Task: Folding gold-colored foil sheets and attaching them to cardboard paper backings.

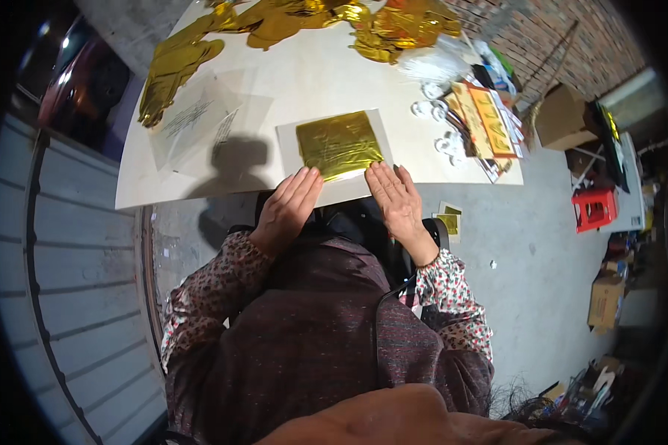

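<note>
A square of shiny gold foil lies on a larger pale, see-through sheet at the table's near edge. Fine creases run across the foil. My left hand rests flat, fingers stretched together, with its fingertips at the foil's near left corner. On the other side, my right hand also lies flat, its fingertips touching the near right corner. Neither hand grips anything. Part of the sheet shows between the two hands and reaches the table edge.
Crumpled gold foil spreads along the table's far side. Clear printed sheets lie at left. At right are a clear plastic heap, white rolls and coloured cards. A red stool stands on the floor.
</note>
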Demonstrator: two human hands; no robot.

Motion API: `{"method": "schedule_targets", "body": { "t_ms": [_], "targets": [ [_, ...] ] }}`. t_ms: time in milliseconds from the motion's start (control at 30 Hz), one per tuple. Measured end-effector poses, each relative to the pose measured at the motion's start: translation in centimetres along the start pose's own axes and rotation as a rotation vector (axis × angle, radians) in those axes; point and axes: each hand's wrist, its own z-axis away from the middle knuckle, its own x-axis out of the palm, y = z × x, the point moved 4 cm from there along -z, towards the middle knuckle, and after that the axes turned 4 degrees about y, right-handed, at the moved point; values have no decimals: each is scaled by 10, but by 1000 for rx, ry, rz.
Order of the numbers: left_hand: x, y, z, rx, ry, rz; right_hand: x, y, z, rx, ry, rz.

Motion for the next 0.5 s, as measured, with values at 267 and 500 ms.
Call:
{"method": "schedule_targets", "body": {
  "t_ms": [267, 500],
  "targets": [
    [-45, 72, -33, 417, 33, 199, -118, 10, 69, -46, 193, 151],
    [-41, 134, -85, 486, -83, 378, -231, 28, 155, 381, 64, 369]
  ]
}}
